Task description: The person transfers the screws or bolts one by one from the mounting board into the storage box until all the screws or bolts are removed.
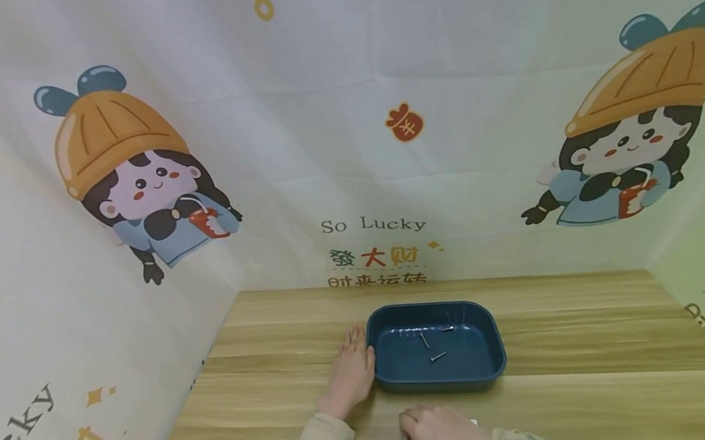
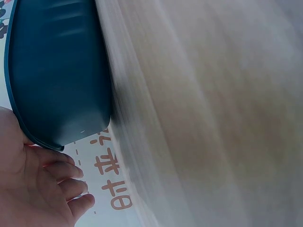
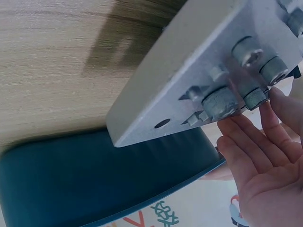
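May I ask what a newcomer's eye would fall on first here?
Probably the two large cartoon figures, left and right on the backdrop. Next, the blue tray holding three metal fasteners, with the left hand against its left side. Nearer the viewer, the right hand is at a pale block with metal fittings.

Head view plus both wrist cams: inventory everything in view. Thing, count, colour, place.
Tray: 1, dark blue, on table
Screws: 3, silvery, inside tray
Block: 1, pale grey, at right hand
Fittings: several, grey, on block; some cut off
Table: 1, wood-toned, under tray
Backdrop: at least 1, whitish, behind and beside table
Printed figures: 2, orange hats, blue tops, on backdrop
Lettering: several lines, mixed colours, on backdrop
Sleeves: 2, beige, on forearms
Left hand: 1, bare, at tray's left side
Right hand: 1, bare, by fittings
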Action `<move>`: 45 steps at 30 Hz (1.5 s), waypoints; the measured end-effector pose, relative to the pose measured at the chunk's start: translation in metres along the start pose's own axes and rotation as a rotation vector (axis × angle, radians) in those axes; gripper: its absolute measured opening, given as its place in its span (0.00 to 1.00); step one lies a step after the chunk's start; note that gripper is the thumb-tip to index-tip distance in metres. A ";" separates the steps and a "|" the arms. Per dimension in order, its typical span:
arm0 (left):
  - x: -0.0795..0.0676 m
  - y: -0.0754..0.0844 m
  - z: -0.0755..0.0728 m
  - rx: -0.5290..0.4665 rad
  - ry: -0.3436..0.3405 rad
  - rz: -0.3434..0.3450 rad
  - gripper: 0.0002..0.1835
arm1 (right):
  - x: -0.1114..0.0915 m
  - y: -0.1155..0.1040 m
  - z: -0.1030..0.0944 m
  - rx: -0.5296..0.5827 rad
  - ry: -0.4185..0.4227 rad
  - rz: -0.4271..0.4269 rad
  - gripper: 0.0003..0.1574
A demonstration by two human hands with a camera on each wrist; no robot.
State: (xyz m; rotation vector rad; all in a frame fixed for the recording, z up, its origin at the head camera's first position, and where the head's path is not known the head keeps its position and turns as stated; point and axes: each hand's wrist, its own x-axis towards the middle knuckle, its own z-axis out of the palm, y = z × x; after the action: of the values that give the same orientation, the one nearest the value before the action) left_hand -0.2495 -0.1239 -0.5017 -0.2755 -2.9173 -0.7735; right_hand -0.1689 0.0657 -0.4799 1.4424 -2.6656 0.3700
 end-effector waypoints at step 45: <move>-0.001 0.000 0.000 -0.008 0.006 -0.004 0.28 | 0.003 0.000 -0.014 -0.122 0.089 -0.001 0.08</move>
State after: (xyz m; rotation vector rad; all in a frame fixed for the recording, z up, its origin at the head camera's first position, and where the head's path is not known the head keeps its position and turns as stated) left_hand -0.2490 -0.1239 -0.5019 -0.2675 -2.9103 -0.7852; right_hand -0.1709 0.0663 -0.4659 1.3593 -2.5689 0.2601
